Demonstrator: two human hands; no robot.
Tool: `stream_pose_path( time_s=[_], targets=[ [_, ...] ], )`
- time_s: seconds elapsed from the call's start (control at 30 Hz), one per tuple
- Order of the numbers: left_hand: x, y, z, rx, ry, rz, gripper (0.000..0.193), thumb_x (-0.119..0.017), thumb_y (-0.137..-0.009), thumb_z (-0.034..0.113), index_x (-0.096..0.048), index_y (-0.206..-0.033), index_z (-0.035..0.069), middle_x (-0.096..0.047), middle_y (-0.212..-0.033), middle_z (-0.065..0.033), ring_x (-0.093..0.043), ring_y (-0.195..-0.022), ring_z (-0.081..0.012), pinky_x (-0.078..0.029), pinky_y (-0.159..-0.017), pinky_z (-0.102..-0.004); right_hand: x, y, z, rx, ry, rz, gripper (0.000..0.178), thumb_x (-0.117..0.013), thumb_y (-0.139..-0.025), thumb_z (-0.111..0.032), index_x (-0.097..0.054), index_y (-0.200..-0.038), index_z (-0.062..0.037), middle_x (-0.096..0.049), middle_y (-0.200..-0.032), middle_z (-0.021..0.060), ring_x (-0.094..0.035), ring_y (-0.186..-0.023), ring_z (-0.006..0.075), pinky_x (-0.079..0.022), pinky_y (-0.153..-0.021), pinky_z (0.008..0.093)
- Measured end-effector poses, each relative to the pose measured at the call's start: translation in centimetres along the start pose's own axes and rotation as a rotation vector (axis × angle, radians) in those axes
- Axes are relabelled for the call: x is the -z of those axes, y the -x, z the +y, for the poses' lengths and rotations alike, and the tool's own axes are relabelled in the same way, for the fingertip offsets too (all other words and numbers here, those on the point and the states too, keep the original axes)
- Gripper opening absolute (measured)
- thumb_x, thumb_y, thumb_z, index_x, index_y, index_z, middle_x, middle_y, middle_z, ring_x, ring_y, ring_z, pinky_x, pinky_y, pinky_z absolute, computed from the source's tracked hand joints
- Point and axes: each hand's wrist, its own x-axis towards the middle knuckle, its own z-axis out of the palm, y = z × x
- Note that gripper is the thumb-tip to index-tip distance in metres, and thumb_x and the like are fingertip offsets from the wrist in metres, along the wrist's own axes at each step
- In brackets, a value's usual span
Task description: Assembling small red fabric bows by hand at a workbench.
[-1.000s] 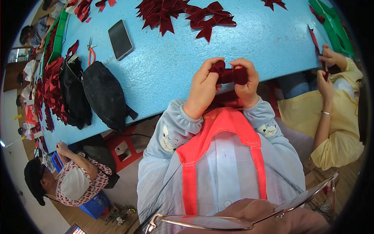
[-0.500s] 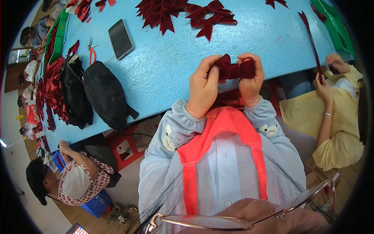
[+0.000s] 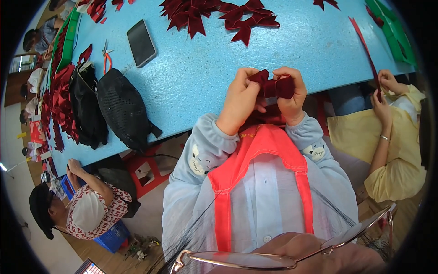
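Note:
Between my two hands, just over the near edge of the blue table (image 3: 191, 86), is a dark red velvet bow (image 3: 270, 88). My left hand (image 3: 241, 98) pinches its left loop between thumb and fingers. The right loop sits in the closed fingers of my right hand (image 3: 292, 96). Folded ribbon at the bow's middle faces up; its underside is hidden by my fingers. More dark red fabric (image 3: 273, 114) shows below the hands, by my red apron (image 3: 260, 146).
Finished bows (image 3: 189, 13) lie at the far side. Left are a phone (image 3: 141, 43), orange-handled pliers (image 3: 107, 61), a black mesh pouch (image 3: 122, 107) and a black bag (image 3: 86, 107). A green tray (image 3: 388, 29) stands right, near a co-worker's hands (image 3: 385, 93) holding ribbon.
The bow has tilted, its left loop now higher and its right end lower. My left fingers have shifted on it. The co-worker at right has moved their hands along the ribbon.

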Motion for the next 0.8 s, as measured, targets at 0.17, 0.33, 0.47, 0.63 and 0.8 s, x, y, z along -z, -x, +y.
stream_pose_path(
  time_s=[0.17,0.33,0.47,0.63,0.8],
  targets=[
    [-0.2,-0.7,-0.4,0.064,0.131,-0.064,0.022,-0.038,-0.089,0.004,-0.053,-0.105,0.000,-0.060,-0.089,-0.0084,-0.060,-0.073,-0.0120,-0.049,-0.060,-0.0272,0.1,-0.5,0.4,0.101,-0.007,-0.069,0.011,-0.048,-0.093,-0.009,-0.055,-0.097,-0.0020,-0.052,-0.081,0.0013,-0.043,-0.070,0.0069,-0.037,-0.064,0.0203],
    [-0.5,-1.1,-1.5,-0.453,-0.380,-0.015,0.020,-0.042,-0.085,0.004,-0.052,-0.102,0.000,-0.060,-0.085,-0.0195,-0.059,-0.072,-0.0300,-0.047,-0.064,-0.0367,0.3,-0.3,0.5,0.055,0.079,-0.029,0.014,-0.053,-0.090,-0.011,-0.057,-0.101,-0.0031,-0.054,-0.080,0.0025,-0.049,-0.070,0.0093,-0.041,-0.063,0.0224],
    [-0.7,-0.8,-0.7,-0.594,-0.699,0.075,0.021,-0.042,-0.083,0.001,-0.052,-0.101,0.001,-0.058,-0.086,-0.0224,-0.058,-0.076,-0.0357,-0.046,-0.068,-0.0384,0.1,-0.4,0.5,0.083,0.113,-0.030,0.013,-0.054,-0.090,-0.011,-0.058,-0.099,-0.0031,-0.054,-0.081,0.0020,-0.050,-0.069,0.0092,-0.041,-0.062,0.0225],
    [-1.5,-1.5,-1.4,-0.362,-0.333,0.135,0.018,-0.040,-0.085,0.002,-0.051,-0.099,0.001,-0.058,-0.080,-0.0139,-0.058,-0.075,-0.0259,-0.046,-0.070,-0.0348,-0.2,-0.2,0.2,0.096,0.181,0.034,0.014,-0.052,-0.089,-0.008,-0.056,-0.102,-0.0027,-0.054,-0.081,0.0017,-0.049,-0.070,0.0083,-0.041,-0.062,0.0217],
    [-2.3,-1.7,-2.0,-0.337,0.019,0.158,0.017,-0.038,-0.086,0.003,-0.050,-0.098,0.003,-0.055,-0.078,-0.0032,-0.053,-0.067,-0.0137,-0.046,-0.061,-0.0286,-0.6,0.5,0.2,0.052,0.154,0.187,0.011,-0.048,-0.089,-0.004,-0.054,-0.099,-0.0020,-0.053,-0.083,0.0014,-0.048,-0.072,0.0068,-0.041,-0.066,0.0202]
  ],
)
